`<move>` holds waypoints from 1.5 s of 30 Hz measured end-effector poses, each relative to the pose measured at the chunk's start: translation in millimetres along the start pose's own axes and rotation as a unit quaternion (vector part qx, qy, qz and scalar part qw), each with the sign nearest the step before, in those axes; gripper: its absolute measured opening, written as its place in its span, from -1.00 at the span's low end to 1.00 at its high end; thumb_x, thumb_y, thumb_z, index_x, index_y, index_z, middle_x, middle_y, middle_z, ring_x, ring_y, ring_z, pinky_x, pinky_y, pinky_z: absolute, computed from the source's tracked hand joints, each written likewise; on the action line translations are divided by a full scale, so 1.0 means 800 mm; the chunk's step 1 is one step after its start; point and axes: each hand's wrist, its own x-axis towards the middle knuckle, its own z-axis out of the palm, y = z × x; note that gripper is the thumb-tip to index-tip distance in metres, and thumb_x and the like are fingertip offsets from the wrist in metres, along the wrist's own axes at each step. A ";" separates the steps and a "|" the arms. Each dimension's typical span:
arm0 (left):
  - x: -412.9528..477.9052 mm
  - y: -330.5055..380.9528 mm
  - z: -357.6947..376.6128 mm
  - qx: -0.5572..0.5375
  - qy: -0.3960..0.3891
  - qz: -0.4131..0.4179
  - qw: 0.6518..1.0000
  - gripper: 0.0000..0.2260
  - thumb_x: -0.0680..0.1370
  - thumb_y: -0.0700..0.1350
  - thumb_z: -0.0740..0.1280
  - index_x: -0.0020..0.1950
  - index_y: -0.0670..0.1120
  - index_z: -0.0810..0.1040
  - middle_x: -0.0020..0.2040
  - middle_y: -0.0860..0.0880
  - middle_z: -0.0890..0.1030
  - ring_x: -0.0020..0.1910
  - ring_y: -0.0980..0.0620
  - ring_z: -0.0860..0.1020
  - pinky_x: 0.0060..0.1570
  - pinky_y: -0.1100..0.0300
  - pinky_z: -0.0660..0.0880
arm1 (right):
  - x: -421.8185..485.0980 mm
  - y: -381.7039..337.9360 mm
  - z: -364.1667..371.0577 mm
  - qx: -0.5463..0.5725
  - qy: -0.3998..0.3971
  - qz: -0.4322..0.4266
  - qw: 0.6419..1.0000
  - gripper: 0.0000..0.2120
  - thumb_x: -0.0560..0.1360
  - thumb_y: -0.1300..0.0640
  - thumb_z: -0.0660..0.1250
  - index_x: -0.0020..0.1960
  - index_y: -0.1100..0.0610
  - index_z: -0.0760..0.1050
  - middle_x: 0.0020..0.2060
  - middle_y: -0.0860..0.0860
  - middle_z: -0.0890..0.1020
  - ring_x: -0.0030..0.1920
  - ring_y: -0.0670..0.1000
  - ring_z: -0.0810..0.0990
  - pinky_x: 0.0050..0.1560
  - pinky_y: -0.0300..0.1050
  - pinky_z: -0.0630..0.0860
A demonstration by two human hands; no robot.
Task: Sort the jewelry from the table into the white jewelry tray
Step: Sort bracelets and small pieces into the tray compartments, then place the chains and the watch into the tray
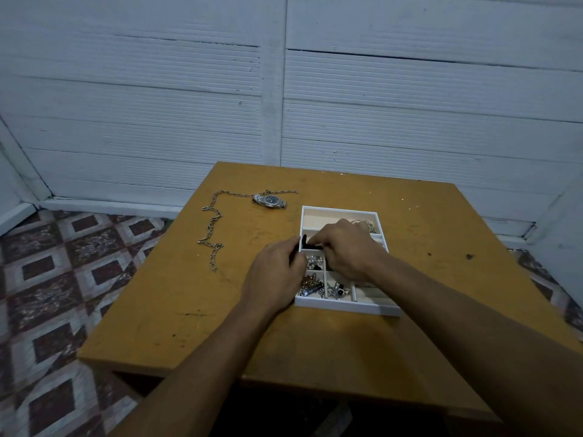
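Two hands meet over the white tray (340, 211) in the head view, and between them they hold a small black piece (307, 243) just above the tray's second row, near its left wall. The left hand (273, 276) has its fingers curled round the piece's left end, with the heel of the hand resting by the tray's left rim. The right hand (344, 251) reaches across from the other side and pinches the piece's right end with bent fingers. What the black piece is cannot be told, as the fingers cover much of it. The tray is a shallow white box with a cream lining, split by white walls into several compartments, and it sits on the right half of the brown table (189, 310). Its near-left compartment holds a tangle of gold and silver pieces (310, 283), the one beside it silver pieces with dark stones (337, 290), and the one above the gold tangle small clear, shiny pieces (313, 260). Out on the table, well apart from the tray to the far left, lie a silver watch (269, 200) with a dark dial and a long silver chain (213, 230) that passes just behind the watch. Any writing on the dial is too small to read. Behind the table stands a white panelled wall (189, 105), with a patterned tile floor (63, 263) at the left.
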 end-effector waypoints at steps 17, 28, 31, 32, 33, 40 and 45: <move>0.012 -0.023 -0.073 -0.020 0.029 -0.095 0.995 -0.70 0.60 -0.05 0.26 0.33 0.00 0.50 0.29 0.04 0.55 0.25 0.10 0.47 0.21 0.15 0.43 | 0.028 -0.019 -0.019 0.158 0.026 -0.015 0.987 -0.68 0.56 0.14 0.26 0.30 0.03 0.51 0.25 -0.03 0.57 0.14 -0.04 0.54 0.03 -0.19 0.40; 0.011 -0.122 -0.134 0.125 0.084 -0.184 0.971 -0.62 0.51 0.08 0.34 0.27 -0.04 0.53 0.17 -0.04 0.59 0.14 -0.02 0.53 0.11 -0.04 0.53 | 0.120 -0.083 0.003 0.096 -0.056 -0.076 0.991 -0.61 0.58 0.12 0.26 0.40 0.03 0.38 0.30 0.01 0.52 0.26 0.02 0.48 0.23 -0.07 0.42; 0.016 -0.134 -0.136 0.159 0.062 -0.184 0.968 -0.57 0.49 0.18 0.29 0.27 -0.03 0.53 0.15 -0.03 0.58 0.14 -0.03 0.50 0.12 -0.06 0.52 | 0.148 -0.101 0.015 0.074 -0.074 -0.090 0.990 -0.59 0.58 0.14 0.24 0.42 0.03 0.34 0.34 0.04 0.47 0.31 0.05 0.44 0.29 -0.02 0.42; 0.018 -0.136 -0.136 0.167 0.059 -0.182 0.967 -0.56 0.49 0.21 0.28 0.26 -0.02 0.54 0.14 -0.03 0.58 0.14 -0.02 0.49 0.11 -0.03 0.51 | 0.156 -0.106 0.019 0.065 -0.079 -0.095 0.990 -0.58 0.59 0.14 0.23 0.43 0.03 0.33 0.35 0.05 0.45 0.32 0.07 0.43 0.31 -0.01 0.41; 0.019 -0.136 -0.135 0.177 0.058 -0.180 0.966 -0.55 0.49 0.23 0.27 0.25 -0.02 0.55 0.11 -0.03 0.57 0.13 -0.02 0.48 0.10 0.01 0.50 | 0.164 -0.111 0.023 0.057 -0.084 -0.099 0.990 -0.58 0.59 0.13 0.22 0.44 0.03 0.32 0.35 0.05 0.44 0.33 0.08 0.41 0.32 0.01 0.40; 0.024 -0.128 -0.127 0.215 0.035 -0.182 0.959 -0.39 0.39 0.40 0.28 0.27 0.02 0.50 0.12 -0.04 0.52 0.17 -0.03 0.42 0.09 0.07 0.38 | 0.204 -0.134 0.042 0.015 -0.095 -0.139 0.986 -0.58 0.60 0.08 0.19 0.46 -0.04 0.32 0.38 0.04 0.39 0.38 0.11 0.34 0.36 0.12 0.34; 0.026 -0.125 -0.129 0.179 0.022 -0.192 0.965 -0.52 0.42 0.28 0.36 0.21 0.02 0.51 0.06 -0.01 0.51 0.10 -0.01 0.46 0.07 0.05 0.46 | 0.214 -0.136 0.047 0.012 -0.068 -0.141 0.988 -0.74 0.58 0.08 0.25 0.26 0.03 0.48 0.22 0.04 0.45 0.26 0.08 0.42 0.26 0.07 0.42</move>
